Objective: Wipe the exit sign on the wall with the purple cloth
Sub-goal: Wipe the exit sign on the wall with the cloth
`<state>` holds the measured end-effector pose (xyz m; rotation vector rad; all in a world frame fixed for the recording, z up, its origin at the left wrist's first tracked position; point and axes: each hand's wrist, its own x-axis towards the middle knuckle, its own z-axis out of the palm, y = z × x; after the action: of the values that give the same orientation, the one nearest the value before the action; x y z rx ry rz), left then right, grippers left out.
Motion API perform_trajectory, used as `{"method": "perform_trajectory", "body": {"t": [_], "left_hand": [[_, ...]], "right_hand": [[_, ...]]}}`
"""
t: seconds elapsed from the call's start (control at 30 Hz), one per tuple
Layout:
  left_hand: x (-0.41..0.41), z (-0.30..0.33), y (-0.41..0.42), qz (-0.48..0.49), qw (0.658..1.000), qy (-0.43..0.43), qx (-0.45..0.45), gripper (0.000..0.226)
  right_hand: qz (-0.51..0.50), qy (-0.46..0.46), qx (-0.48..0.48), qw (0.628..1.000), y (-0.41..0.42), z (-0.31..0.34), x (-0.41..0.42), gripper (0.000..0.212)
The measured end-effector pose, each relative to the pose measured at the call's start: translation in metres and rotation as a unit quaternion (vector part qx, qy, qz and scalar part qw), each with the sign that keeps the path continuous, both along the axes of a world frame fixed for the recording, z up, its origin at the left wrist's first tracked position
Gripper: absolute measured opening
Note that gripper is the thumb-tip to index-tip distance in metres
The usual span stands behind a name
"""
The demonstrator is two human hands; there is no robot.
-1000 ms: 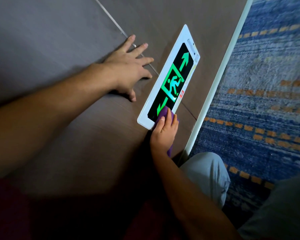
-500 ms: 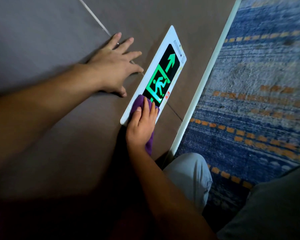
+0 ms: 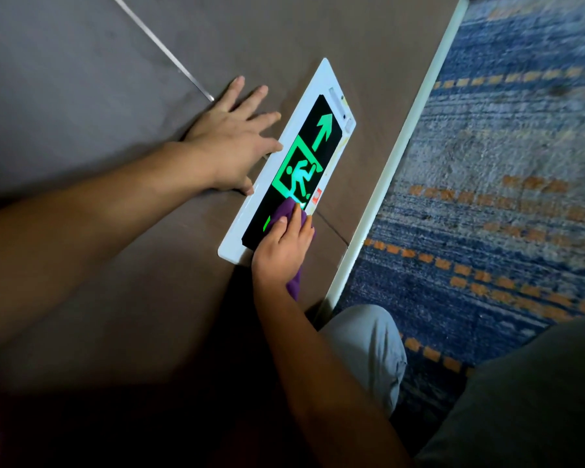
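Note:
The exit sign (image 3: 313,136) is a white-framed black panel with a glowing green running figure and arrows, fixed low on the brown wall. My right hand (image 3: 282,246) presses the purple cloth (image 3: 283,211) flat against the sign's lower part, just under the running figure. The cloth's tail hangs below my palm. One green arrow is mostly hidden under the cloth. My left hand (image 3: 232,143) lies flat with fingers spread on the wall, touching the sign's left frame.
A white baseboard (image 3: 389,170) runs along the foot of the brown wall (image 3: 81,79), with a thin metal seam (image 3: 163,50) crossing the panels. Blue carpet with orange dashes (image 3: 504,197) lies to the right. My knees in grey trousers (image 3: 368,342) are beside the baseboard.
My right hand slid the cloth from the sign's bottom corner across its lower end and up toward the running figure. My left hand stayed flat on the wall.

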<state>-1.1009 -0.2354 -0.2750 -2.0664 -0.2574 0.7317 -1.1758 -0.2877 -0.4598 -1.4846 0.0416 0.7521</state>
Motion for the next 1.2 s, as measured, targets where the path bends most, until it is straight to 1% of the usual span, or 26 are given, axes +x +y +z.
{"method": "perform_trajectory", "body": {"t": [0.3,0.5,0.57,0.7,0.8,0.9,1.0,1.2], "left_hand": [[0.001,-0.003,0.0,0.0,1.0,0.01,0.022,0.086],[0.002,-0.006,0.004,-0.012,1.0,-0.005,0.019,0.081],[0.005,-0.008,0.007,-0.007,1.0,-0.015,0.021,0.078],[0.014,-0.01,0.011,-0.017,0.996,-0.088,-0.017,0.07],[0.017,-0.016,0.013,-0.012,0.996,-0.09,0.004,0.067],[0.019,-0.016,0.016,-0.014,0.997,-0.075,0.0,0.074],[0.02,-0.014,0.017,-0.023,0.999,-0.04,0.007,0.084],[0.018,-0.017,0.02,-0.024,0.999,-0.024,0.03,0.088]], "right_hand": [[0.022,-0.004,0.027,0.999,0.023,-0.005,0.062,0.048],[0.015,-0.014,0.019,1.0,0.043,-0.01,0.117,0.048],[0.016,-0.026,0.027,0.999,0.042,-0.015,0.109,0.048],[-0.009,-0.059,0.024,0.998,0.026,-0.016,0.065,0.048],[0.0,-0.039,0.035,0.999,0.025,-0.019,0.055,0.047],[0.006,-0.034,0.031,0.999,0.026,-0.018,0.067,0.046],[0.002,-0.026,0.037,0.999,0.035,-0.019,0.087,0.046],[-0.006,-0.032,0.056,0.998,0.055,-0.024,0.138,0.048]]}}
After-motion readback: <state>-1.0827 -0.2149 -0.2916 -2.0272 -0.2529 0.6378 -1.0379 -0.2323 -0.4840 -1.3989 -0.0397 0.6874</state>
